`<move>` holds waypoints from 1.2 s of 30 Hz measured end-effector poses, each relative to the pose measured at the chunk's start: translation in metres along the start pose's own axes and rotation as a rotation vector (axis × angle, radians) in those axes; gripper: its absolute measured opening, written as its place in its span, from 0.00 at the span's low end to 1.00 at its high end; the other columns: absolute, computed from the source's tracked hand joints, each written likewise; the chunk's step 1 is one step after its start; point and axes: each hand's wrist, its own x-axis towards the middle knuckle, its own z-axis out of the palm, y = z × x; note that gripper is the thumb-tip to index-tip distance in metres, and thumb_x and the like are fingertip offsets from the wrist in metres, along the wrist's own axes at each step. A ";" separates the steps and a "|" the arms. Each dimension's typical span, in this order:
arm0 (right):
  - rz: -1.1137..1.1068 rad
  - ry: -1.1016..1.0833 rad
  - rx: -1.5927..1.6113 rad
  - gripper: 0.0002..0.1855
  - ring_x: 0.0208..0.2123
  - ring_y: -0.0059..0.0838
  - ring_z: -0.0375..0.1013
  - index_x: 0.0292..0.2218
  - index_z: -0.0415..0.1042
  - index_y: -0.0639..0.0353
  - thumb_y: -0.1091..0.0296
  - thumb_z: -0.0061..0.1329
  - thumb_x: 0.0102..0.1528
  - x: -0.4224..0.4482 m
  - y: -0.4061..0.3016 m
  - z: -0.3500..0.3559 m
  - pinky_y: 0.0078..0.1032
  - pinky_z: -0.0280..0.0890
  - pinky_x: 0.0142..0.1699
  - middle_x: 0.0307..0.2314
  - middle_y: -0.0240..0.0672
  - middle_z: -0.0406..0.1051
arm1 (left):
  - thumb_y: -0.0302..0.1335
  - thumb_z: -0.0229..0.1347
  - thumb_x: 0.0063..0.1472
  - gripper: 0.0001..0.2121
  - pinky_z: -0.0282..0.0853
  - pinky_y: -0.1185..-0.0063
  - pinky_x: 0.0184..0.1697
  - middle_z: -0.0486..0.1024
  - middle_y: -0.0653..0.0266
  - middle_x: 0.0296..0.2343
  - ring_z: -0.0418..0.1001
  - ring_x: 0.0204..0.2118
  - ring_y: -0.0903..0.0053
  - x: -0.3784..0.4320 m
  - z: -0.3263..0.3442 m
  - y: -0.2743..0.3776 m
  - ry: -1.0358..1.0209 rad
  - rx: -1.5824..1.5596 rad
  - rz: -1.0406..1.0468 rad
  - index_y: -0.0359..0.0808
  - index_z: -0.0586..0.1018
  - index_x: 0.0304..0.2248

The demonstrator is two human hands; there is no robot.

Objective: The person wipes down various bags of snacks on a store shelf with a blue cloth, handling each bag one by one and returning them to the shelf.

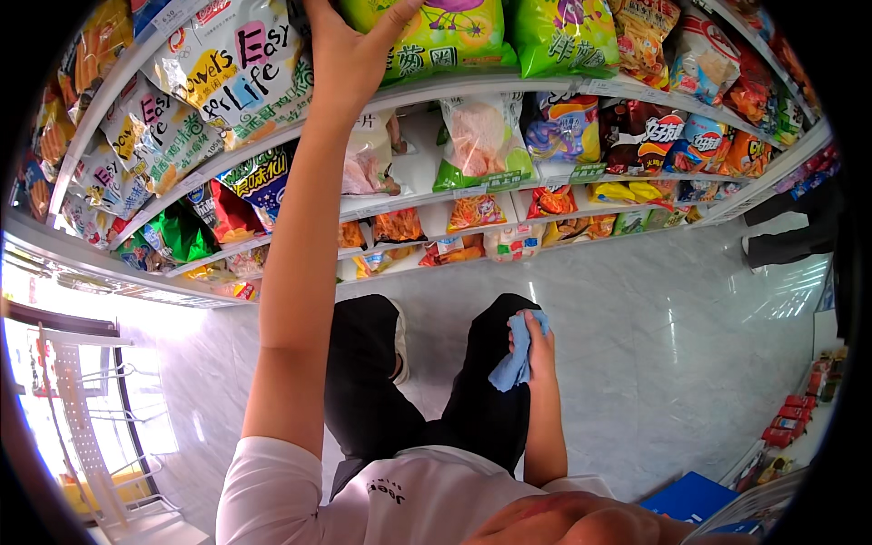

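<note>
My left hand [354,58] reaches up to a shelf at the top of the view. Its thumb lies across the front of a bright green snack bag [446,34]; the picture's edge cuts off the other fingers, so whether they grip the bag is hidden. Left of that hand stands a large white snack bag [231,61] with printed lettering. A second green bag [565,37] is on the right. Over my right knee, my right hand [541,351] holds a crumpled blue cloth [518,361], which hangs down from the fingers.
Lower shelves hold many packaged snacks, among them a bag with a clear window [484,136]. Grey tiled floor [613,327] lies below. A white wire rack [88,422] stands at left, and a blue box [691,501] at lower right. Another person's legs [783,238] show far right.
</note>
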 end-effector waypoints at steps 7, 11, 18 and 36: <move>0.000 -0.004 -0.001 0.20 0.24 0.20 0.71 0.41 0.72 0.59 0.51 0.52 0.59 0.002 0.001 -0.002 0.19 0.64 0.25 0.29 0.34 0.75 | 0.34 0.66 0.54 0.46 0.61 0.72 0.57 0.63 0.45 0.52 0.63 0.55 0.64 -0.002 0.001 -0.002 0.010 0.004 0.011 0.24 0.48 0.61; 0.004 -0.011 0.015 0.18 0.24 0.20 0.71 0.41 0.72 0.58 0.52 0.50 0.60 0.004 0.002 -0.003 0.19 0.65 0.24 0.29 0.34 0.75 | 0.32 0.66 0.53 0.45 0.59 0.69 0.59 0.61 0.44 0.54 0.62 0.56 0.60 -0.010 0.001 0.007 -0.006 0.016 0.025 0.26 0.49 0.61; -0.002 -0.025 0.006 0.17 0.24 0.20 0.71 0.41 0.71 0.58 0.52 0.50 0.61 0.007 0.005 -0.004 0.18 0.65 0.24 0.29 0.34 0.74 | 0.24 0.62 0.51 0.33 0.49 0.58 0.63 0.60 0.46 0.57 0.56 0.61 0.50 -0.021 0.014 0.034 0.121 0.602 0.621 0.34 0.64 0.57; 0.002 -0.027 0.035 0.17 0.24 0.21 0.72 0.40 0.72 0.59 0.52 0.50 0.61 0.002 0.001 -0.002 0.19 0.66 0.25 0.29 0.35 0.75 | 0.43 0.57 0.55 0.34 0.43 0.52 0.65 0.56 0.53 0.61 0.50 0.66 0.63 -0.012 0.028 0.038 -0.174 0.893 0.578 0.37 0.64 0.59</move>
